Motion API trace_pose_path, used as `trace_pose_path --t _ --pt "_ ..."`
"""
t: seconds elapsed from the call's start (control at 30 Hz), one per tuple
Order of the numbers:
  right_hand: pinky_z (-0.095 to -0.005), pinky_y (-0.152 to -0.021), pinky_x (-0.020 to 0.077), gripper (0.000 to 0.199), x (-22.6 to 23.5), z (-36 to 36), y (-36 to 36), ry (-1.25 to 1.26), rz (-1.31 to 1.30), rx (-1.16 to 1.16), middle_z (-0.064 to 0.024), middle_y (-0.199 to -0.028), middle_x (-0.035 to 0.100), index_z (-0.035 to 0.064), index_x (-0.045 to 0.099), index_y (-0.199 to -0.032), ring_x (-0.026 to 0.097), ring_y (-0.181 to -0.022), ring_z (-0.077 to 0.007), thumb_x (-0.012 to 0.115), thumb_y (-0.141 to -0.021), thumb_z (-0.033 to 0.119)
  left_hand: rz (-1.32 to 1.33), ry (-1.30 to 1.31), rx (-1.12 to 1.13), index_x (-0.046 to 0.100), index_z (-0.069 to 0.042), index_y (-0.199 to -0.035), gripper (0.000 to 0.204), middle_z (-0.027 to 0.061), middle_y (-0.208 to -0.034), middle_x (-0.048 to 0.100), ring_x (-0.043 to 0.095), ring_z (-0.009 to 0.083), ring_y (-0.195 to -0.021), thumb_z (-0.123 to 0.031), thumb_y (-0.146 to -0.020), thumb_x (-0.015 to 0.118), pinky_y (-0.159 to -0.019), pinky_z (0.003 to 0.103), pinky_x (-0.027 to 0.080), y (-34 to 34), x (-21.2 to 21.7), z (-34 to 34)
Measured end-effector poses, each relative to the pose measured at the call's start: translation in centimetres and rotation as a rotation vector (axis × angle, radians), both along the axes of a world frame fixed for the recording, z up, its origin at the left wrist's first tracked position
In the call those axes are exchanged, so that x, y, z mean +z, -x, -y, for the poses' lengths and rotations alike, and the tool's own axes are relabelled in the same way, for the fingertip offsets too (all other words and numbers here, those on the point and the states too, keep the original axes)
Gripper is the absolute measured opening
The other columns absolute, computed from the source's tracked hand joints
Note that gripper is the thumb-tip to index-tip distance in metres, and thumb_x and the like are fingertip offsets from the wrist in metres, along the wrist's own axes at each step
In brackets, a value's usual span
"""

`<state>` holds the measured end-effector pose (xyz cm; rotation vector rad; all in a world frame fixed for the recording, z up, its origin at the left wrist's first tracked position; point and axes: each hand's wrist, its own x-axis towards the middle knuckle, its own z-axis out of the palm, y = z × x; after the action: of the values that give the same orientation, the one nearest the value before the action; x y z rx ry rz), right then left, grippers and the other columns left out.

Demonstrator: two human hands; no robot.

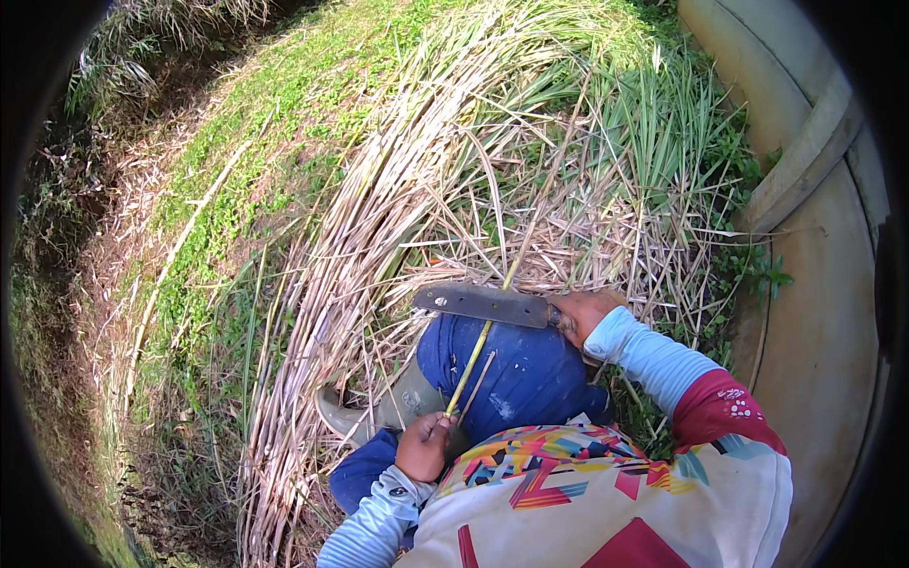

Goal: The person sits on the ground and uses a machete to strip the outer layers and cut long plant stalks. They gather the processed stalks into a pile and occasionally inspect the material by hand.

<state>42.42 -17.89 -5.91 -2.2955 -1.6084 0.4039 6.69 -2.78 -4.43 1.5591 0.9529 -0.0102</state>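
My left hand is closed around the lower end of a thin yellow-green cane stalk, close to my lap. From there the stalk slants up and to the right, over my blue-trousered knee and out across the cut pile. My right hand grips the handle of a machete. Its broad dark blade points left and lies across the stalk just above the knee, hiding a short piece of it. Whether the edge touches the stalk I cannot tell.
A long heap of cut stalks stretches along the left side of my legs, with green leaf tops at the far end. My boot rests beside it. A curved tan wall with a slanting beam stands at right.
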Motion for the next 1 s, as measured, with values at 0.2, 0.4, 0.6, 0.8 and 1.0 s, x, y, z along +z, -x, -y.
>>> trace_pose_path --t 0.2,0.4,0.6,0.8,1.0 --pt "-0.0466 -0.087 0.0528 0.046 1.3 -2.4 -13.0 0.135 -0.013 -0.610 -0.0204 -0.099 0.069 0.0159 0.060 -0.124 0.067 -0.096 -0.0396 0.066 -0.079 0.015 0.003 -0.007 0.023 0.066 0.002 -0.105 0.023 0.0007 -0.068 0.056 0.050 0.0090 -0.062 -0.014 -0.101 0.051 -0.059 0.025 0.041 7.6 3.9 0.0" --pt "-0.0465 -0.093 0.0509 0.054 2.8 -4.4 -6.4 0.099 0.038 -0.357 -0.0171 -0.106 0.069 0.0134 0.055 -0.131 0.066 -0.102 -0.0373 0.070 -0.079 0.018 -0.099 -0.329 -0.031 0.067 0.001 -0.100 0.021 0.0085 -0.061 0.059 0.058 0.0190 -0.054 -0.015 -0.099 0.052 -0.053 0.033 0.044 5.5 6.7 -1.0" --pt "-0.0451 -0.084 0.0527 0.054 4.3 -3.8 1.4 0.038 0.068 0.142 -0.0102 -0.106 0.070 0.0163 0.061 -0.125 0.068 -0.098 -0.0316 0.073 -0.073 0.020 -0.198 -0.890 -0.124 0.066 -0.001 -0.091 0.014 0.0205 -0.066 0.060 0.060 0.0421 -0.061 -0.014 -0.092 0.060 -0.055 0.046 0.046 5.1 7.4 -1.4" --pt "-0.0447 -0.089 0.0525 0.045 2.3 -5.2 -13.0 0.087 -0.003 -0.597 -0.0186 -0.107 0.069 0.0136 0.062 -0.121 0.067 -0.099 -0.0386 0.069 -0.077 0.015 -0.159 -0.775 -0.071 0.066 -0.003 -0.087 0.010 0.0187 -0.065 0.058 0.061 0.0391 -0.059 -0.011 -0.091 0.061 -0.054 0.044 0.046 9.2 9.8 -1.5" --pt "-0.0401 -0.093 0.0513 0.052 -0.5 -3.8 -20.0 -0.061 -0.076 -1.003 -0.0192 -0.109 0.070 0.0107 0.064 -0.124 0.067 -0.103 -0.0361 0.070 -0.074 0.018 -0.186 -0.873 -0.001 0.068 -0.001 -0.090 0.008 0.0181 -0.067 0.062 0.064 0.0369 -0.060 -0.008 -0.088 0.064 -0.055 0.041 0.048 11.1 10.8 -1.6"
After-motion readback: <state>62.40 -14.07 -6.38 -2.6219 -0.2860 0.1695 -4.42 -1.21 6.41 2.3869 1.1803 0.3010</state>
